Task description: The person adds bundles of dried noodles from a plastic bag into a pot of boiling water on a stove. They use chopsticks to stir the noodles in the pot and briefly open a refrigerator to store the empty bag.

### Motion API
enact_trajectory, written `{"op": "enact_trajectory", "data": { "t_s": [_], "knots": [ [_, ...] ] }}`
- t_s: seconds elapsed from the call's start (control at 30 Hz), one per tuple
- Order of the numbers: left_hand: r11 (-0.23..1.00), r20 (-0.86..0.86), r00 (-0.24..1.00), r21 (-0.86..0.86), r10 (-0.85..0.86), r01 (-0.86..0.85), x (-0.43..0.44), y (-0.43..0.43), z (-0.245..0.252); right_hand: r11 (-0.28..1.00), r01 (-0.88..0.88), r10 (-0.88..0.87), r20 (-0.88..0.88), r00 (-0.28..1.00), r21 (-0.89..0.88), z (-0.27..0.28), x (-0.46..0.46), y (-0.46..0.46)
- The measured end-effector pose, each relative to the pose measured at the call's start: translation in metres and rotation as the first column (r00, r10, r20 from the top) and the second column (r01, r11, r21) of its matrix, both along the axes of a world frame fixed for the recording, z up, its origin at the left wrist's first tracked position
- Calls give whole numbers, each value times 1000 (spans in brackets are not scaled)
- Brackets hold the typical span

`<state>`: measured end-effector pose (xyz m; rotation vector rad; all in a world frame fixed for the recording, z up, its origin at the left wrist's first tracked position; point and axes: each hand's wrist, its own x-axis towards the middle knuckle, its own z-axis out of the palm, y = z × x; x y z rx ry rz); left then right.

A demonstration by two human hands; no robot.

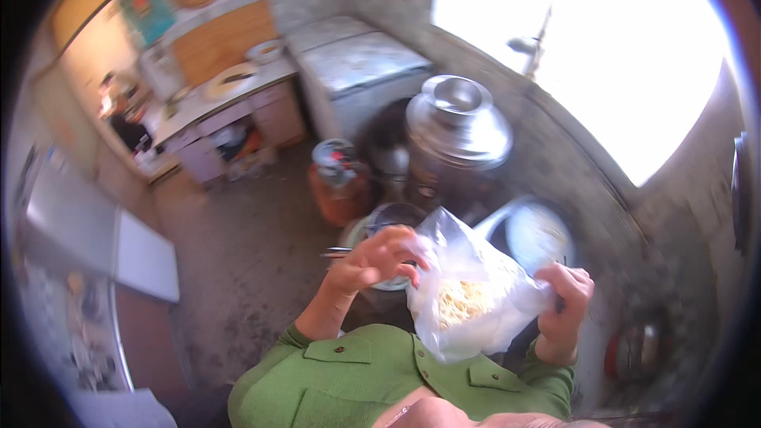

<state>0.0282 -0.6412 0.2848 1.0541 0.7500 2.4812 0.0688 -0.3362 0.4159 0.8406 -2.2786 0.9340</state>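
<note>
A translucent plastic bag point(493, 321) hangs in front of my chest, its mouth spread, with pale noodles point(464, 303) inside. My right hand point(568, 297) grips the bag's rim at the right. At the opposite side my left hand point(380, 258) has its fingers curled apart against the bag's edge; whether it pinches the plastic is hard to tell. Partly behind my left hand are a bowl point(357, 232) and what look like chopsticks point(336, 252). A white, round basin or lid point(538, 235) lies beyond the bag on the right.
A large metal pot with a shiny lid point(461, 137) stands ahead, beside a reddish-brown container point(339, 190). Farther off are a metal-topped cabinet point(368, 59) and a counter point(196, 110) with a cutting board and knife. A white-doored appliance point(145, 255) stands left. A person point(122, 107) appears through the doorway.
</note>
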Motion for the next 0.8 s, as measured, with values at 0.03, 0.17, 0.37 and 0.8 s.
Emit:
{"op": "enact_trajectory", "data": {
  "t_s": [0.03, 0.17, 0.37, 0.8],
  "knots": [
    [991, -26, 993, -62, 113, -114, 12, -51, -27, 995, -61, 61, 6, 998, 83, -1, -9, -39],
    [122, -458, 729, -800, 508, -587, 80, -174, -98, 941, -332, 328, 74, 942, 61, -4, -50, -204],
    [-468, -743, -20, -400, 669, -788, 75, -263, -95, 679, -732, 728, 81, 681, 48, -24, -57, -431],
    [-77, 218, -169, -374, 961, -924, 150, -619, -96, 134, -977, 879, 436, 194, 163, -60, -79, -872]
  ]
}}
